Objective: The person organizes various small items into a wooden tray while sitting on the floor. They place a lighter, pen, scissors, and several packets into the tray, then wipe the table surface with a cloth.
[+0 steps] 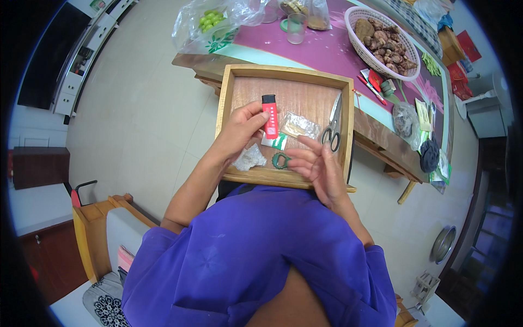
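In my left hand (244,128) is a red lighter (270,120) with a black top, held upright between thumb and fingers over a wooden drawer (286,178). My right hand (316,165) hovers above the drawer's front right part, fingers apart and holding nothing. Inside the drawer, scissors (334,118) lie along the right side. A clear plastic packet (301,125) of what look like toothpicks rests left of them. Partly behind the lighter is a green and white packet (278,142). Crumpled clear plastic (250,157) and a green bottle opener (280,160) lie near the front edge.
The drawer juts from a table (261,41) with a purple top. On it are a plastic bag of green grapes (211,21), a glass (296,28), a white basket (351,34) of root vegetables, a red pen (372,90) and small bags (405,122). A wooden chair (92,241) stands behind left.
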`<action>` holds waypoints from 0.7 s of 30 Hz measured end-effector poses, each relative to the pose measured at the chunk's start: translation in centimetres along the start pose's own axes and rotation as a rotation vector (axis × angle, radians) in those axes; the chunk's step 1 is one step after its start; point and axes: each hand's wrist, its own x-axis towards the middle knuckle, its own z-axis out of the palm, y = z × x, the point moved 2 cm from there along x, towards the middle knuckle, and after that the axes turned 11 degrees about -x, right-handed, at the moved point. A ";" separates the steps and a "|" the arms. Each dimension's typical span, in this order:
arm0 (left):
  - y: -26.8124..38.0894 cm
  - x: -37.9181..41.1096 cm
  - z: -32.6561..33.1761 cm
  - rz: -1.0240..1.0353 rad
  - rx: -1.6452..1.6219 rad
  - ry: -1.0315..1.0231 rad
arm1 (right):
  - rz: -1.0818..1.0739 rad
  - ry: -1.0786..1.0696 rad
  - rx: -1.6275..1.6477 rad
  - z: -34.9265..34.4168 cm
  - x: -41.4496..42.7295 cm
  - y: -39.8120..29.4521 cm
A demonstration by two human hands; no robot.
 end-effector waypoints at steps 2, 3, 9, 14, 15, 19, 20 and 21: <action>-1.2 1.7 -2.5 0.152 0.513 0.079 | -0.092 0.092 -0.055 -1.7 -0.1 -0.5; -1.6 2.7 -3.4 0.226 0.772 0.108 | -0.140 0.148 -0.079 -2.8 -0.2 -0.9; -2.3 4.6 -4.6 0.321 1.305 0.204 | -0.321 0.445 -0.143 -9.0 -1.8 -3.7; -1.1 3.0 -4.6 0.556 1.400 0.331 | -0.391 0.690 -0.278 -14.4 -2.0 -5.5; -0.8 2.4 -4.5 0.581 1.401 0.353 | -0.399 0.744 -0.332 -15.8 -1.5 -5.7; -0.6 0.8 -5.8 0.595 1.383 0.407 | -0.355 0.995 -0.762 -24.7 2.9 -5.7; -1.0 0.5 -6.5 0.573 1.373 0.418 | -0.382 1.029 -0.950 -25.9 4.1 -5.9; -1.4 0.2 -7.1 0.519 1.329 0.416 | -0.406 1.059 -1.141 -26.8 5.3 -6.3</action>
